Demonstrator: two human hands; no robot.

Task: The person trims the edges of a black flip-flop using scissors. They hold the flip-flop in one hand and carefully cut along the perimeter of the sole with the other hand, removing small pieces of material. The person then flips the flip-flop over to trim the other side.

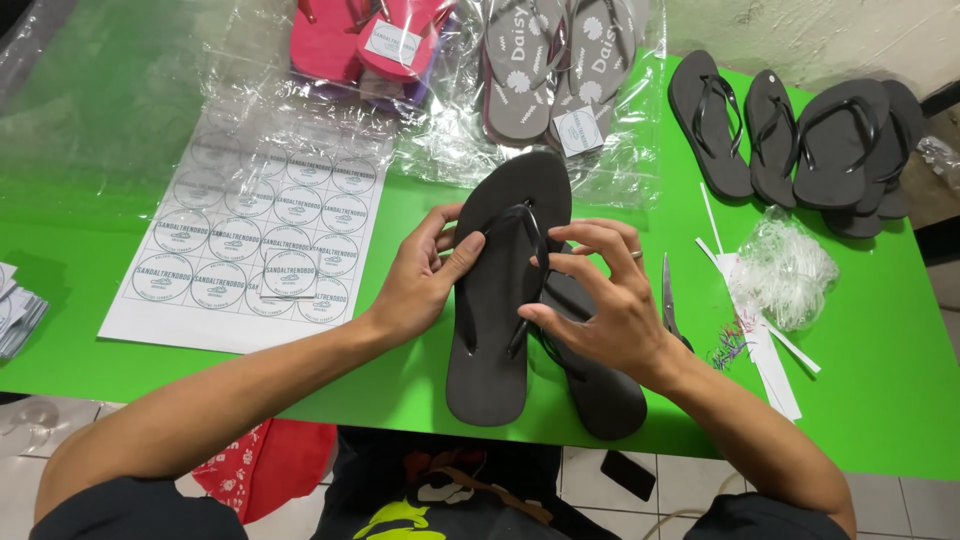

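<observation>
A dark grey flip-flop [500, 330] lies sole-down on top of a second one [600, 390] at the middle of the green table [880, 390]. My left hand [420, 280] grips the upper flip-flop's left edge, thumb on the footbed. With my right hand [600, 300] I pinch its black strap near the toe post, fingers curled over it.
A sheet of round stickers [250, 240] lies to the left. Bagged pink [370, 40] and grey flip-flops [555, 60] sit at the back. Several loose black flip-flops [800, 135] lie at the back right. Scissors [668, 300], white paper strips [760, 330] and a bunch of clear plastic ties [785, 265] are on the right.
</observation>
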